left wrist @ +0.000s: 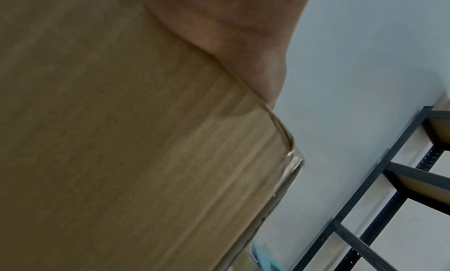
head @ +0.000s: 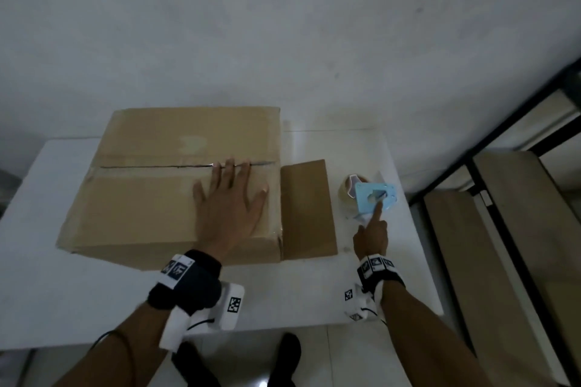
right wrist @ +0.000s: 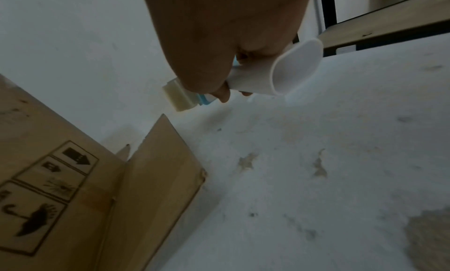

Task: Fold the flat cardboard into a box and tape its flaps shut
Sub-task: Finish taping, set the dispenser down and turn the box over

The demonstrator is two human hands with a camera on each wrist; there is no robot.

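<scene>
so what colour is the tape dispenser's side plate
Light blue, on the tape dispenser; clearest in the head view.

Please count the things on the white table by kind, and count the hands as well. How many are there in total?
Cardboard box: 1
Tape dispenser: 1
Hands: 2, left hand flat on the box, right hand gripping the dispenser
Total: 4
</scene>
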